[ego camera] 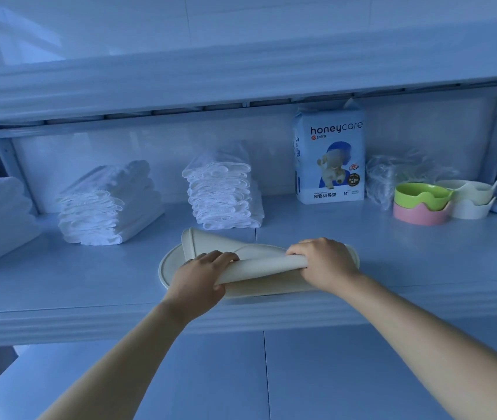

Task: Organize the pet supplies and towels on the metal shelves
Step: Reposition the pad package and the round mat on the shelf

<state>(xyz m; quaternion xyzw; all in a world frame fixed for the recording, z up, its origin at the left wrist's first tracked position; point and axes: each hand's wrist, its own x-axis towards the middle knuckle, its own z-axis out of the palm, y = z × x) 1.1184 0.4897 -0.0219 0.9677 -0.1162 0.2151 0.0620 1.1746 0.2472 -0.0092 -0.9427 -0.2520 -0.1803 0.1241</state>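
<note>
Forearms reach up from below, both hands gripping a half-rolled cream mat.

Head view: left hand (201, 274) and right hand (323, 265) each curl their fingers over the mat (267, 266), one at either end of its roll. The flat part lies under them at the shelf (59, 298) front edge. Two-handed hold likely keeps the roll even and compact for storage. Beyond the left hand are two stacks of folded white cloths (105, 207). Beyond the right hand a honeycare pack (330, 159) stands upright, with nested bowls (423, 197) further right. Right thumb hidden; the clear plastic bag (392, 174) holds something unreadable; items at the far right are cut off.
</note>
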